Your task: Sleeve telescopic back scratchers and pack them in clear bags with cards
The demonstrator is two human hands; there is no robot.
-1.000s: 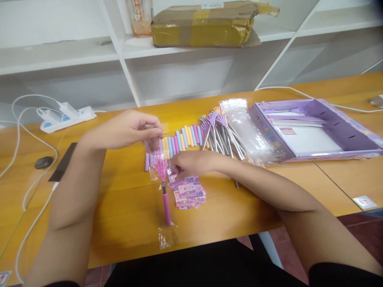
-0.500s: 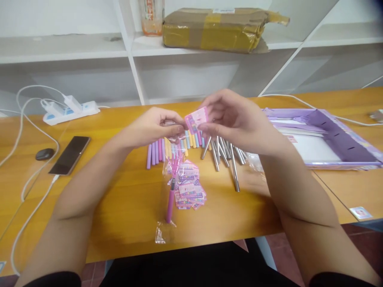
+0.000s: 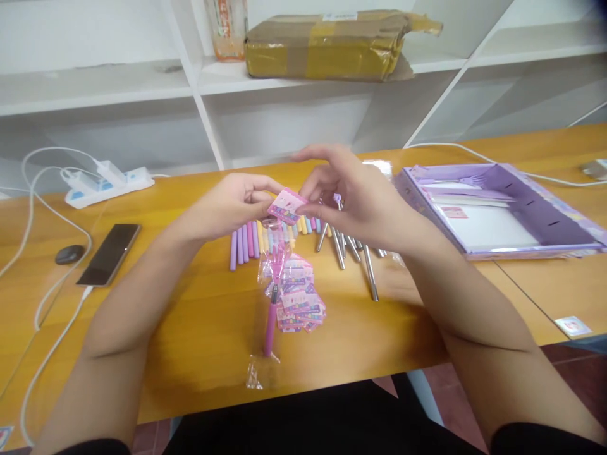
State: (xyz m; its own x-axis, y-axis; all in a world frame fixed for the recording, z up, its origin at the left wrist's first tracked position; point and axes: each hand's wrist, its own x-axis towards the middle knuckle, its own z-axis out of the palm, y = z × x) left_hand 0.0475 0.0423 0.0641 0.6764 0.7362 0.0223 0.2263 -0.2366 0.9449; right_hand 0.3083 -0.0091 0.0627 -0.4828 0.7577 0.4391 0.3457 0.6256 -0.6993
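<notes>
A small pink printed card (image 3: 287, 205) is pinched between the fingertips of my right hand (image 3: 348, 196), its left edge touching my left hand (image 3: 241, 202). My left thumb and forefinger are pressed together at the top of a clear plastic bag (image 3: 262, 278). Inside the bag is a pink fork-like tool (image 3: 270, 322) with a magenta handle, hanging below my left hand. Just right of it lies a loose pile of similar cards (image 3: 301, 300). Behind are colored sticks (image 3: 244, 243) and silver metal tubes (image 3: 370, 272), partly hidden by my hands.
On the right stands an open purple box (image 3: 559, 218). A phone (image 3: 110, 254), a black mouse (image 3: 70, 254) and a white power strip (image 3: 111, 189) with cables are at the left. A taped carton (image 3: 327, 50) rests on the shelf behind.
The card in my right hand has moved left and down, closer to my left fingertips, and has tilted. My right forefinger has lifted and stretched out. The view has shifted slightly.
</notes>
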